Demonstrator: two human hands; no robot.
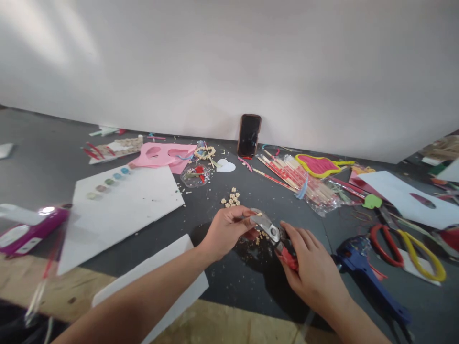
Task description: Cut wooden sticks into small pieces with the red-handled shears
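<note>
My right hand is wrapped around the red handles of a pair of pruning shears, whose metal jaws point up and to the left. At the jaws, the fingertips of my left hand are pinched together. A small pale bit shows between the jaws, but what my left fingers hold is too small to name. Just beyond my left hand lies a pile of small beige flower-shaped pieces. More beige crumbs are scattered on the dark table under the shears.
A blue hot glue gun and red-and-yellow-handled scissors lie at right. Wrapped chopsticks lie behind, near a phone leaning on the wall. White boards, pink cutout paper and a purple tool are at left.
</note>
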